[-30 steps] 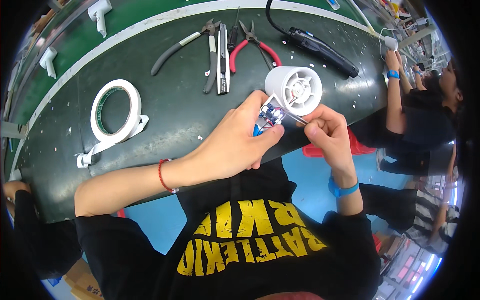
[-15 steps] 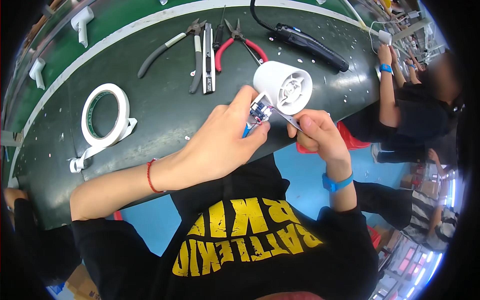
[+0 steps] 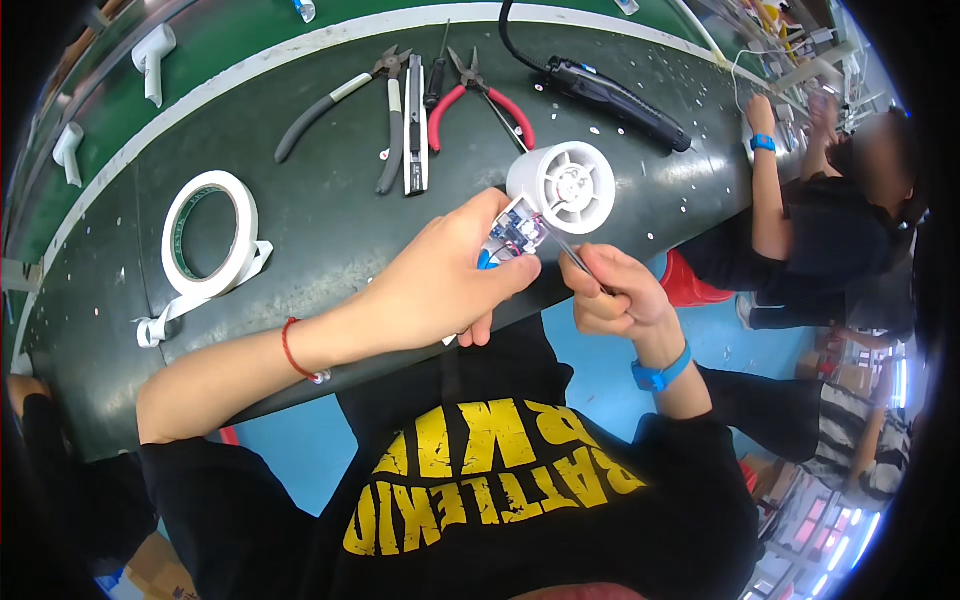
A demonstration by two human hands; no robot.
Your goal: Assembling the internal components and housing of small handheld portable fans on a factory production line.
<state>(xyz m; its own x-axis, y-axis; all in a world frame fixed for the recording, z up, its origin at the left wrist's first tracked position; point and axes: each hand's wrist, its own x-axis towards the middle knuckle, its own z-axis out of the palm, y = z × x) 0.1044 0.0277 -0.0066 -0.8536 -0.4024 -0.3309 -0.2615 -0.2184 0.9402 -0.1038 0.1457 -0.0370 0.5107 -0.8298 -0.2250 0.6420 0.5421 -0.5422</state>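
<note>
My left hand [image 3: 440, 268] is closed around the opened handle of a white handheld fan [image 3: 532, 176], whose round grille faces right and up. Inside the handle a small circuit board [image 3: 514, 232] with thin wires is exposed, and a blue part [image 3: 486, 260] shows beside my fingers. Pinched in my right hand [image 3: 625, 295] are slim metal tweezers [image 3: 567, 249], their tip at the board's edge just below the fan head. Whether the tip grips a wire is too small to tell.
Beyond my hands lie grey-handled pliers [image 3: 392, 130], a utility knife [image 3: 416, 125], a screwdriver [image 3: 436, 82], red-handled pliers [image 3: 472, 75] and a black corded tool [image 3: 620, 103]. A white tape roll [image 3: 211, 235] rests at left. Similar white fans [image 3: 153, 62] stand farther back; a co-worker [image 3: 800, 215] sits at right.
The fan head has turned to show its grille more squarely, and the board is more exposed. My right hand has shifted slightly down and left, with the tweezers turned edge-on.
</note>
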